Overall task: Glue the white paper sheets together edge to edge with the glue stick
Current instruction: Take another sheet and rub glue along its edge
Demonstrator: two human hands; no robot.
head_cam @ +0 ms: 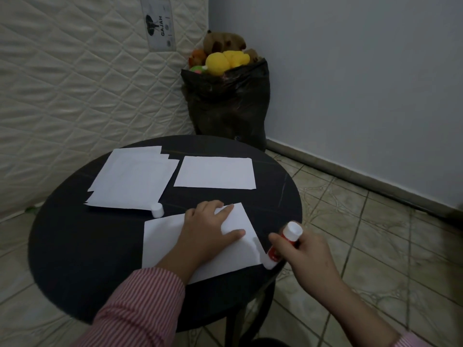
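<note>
A: Obs. Left hand [209, 230] lies flat, fingers spread, pinning the near paper sheet [172, 242] to the round black table [75, 246]. Right hand [304, 256] is closed round the glue stick [283, 242], tip down at the sheet's right edge.

B: Cap?

A: Off; the cap [157, 210] stands just beside the stack of sheets [130, 179]. A single sheet [215, 172] lies apart, farther back.

B: Is the tip on paper or table?

A: Probably right at the corner; motion blur there, can't be sure.

B: Advice: run a narrow even band along that edge only. Keep the flat hand near the stroke so the sheet doesn't drag or curl.
</note>
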